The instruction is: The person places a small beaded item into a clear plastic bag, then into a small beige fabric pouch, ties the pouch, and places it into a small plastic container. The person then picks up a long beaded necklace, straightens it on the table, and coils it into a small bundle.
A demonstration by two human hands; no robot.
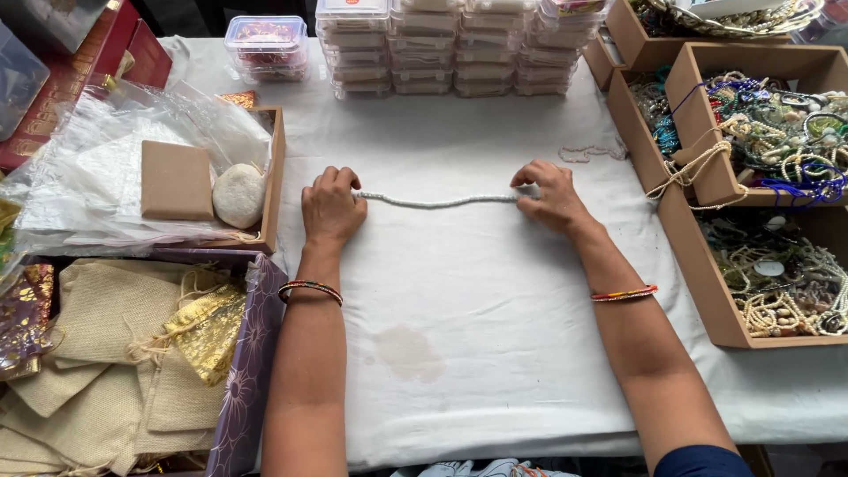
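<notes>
Beside the table's [495, 291] left edge, a purple box [252, 353] of burlap pouches [97, 353] and a wooden tray [276, 168] sit within easy reach. At centre, the left hand [331, 208] curls its grip shut on one end of a pale bead strand [437, 202], while the right hand [552, 196] pinches the other end, so the strand lies stretched out on the white cloth between them. Rightward, open boxes of jewellery [768, 132] stand close by.

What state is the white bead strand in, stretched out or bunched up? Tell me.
Stretched out. The white bead strand lies in a line on the white cloth, its ends pinched by the left hand and right hand.
</notes>
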